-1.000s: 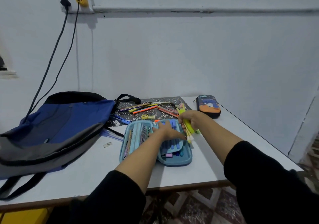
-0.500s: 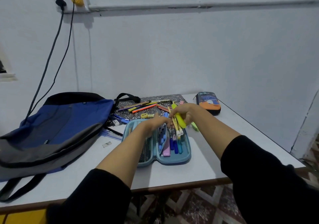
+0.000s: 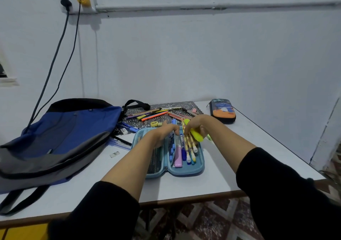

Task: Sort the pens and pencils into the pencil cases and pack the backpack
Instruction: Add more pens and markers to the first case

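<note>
A light blue pencil case (image 3: 191, 170) lies open in the middle of the table, several pens and markers in its right half. My left hand (image 3: 164, 131) rests on the case's upper middle, fingers on the inner flap. My right hand (image 3: 197, 125) is above the case's far right corner and grips a bundle: a yellow highlighter (image 3: 195, 135) and several patterned pencils (image 3: 191, 143) whose ends point into the case. Loose pens and pencils (image 3: 156, 115) lie on a patterned mat (image 3: 175, 105) behind. A blue and grey backpack (image 3: 60, 134) lies at the left.
A second, dark pencil case with an orange print (image 3: 222, 110) lies shut at the back right. A sharpener (image 3: 124, 131) and a small eraser (image 3: 114, 154) sit beside the backpack. Two cables (image 3: 55, 60) hang from a wall socket down behind the backpack. The white table's (image 3: 258, 147) front edge is close.
The left hand has lifted off the case's right half, which now shows its pens. The right hand's bundle has swung round, its ends now reaching down into the case.
</note>
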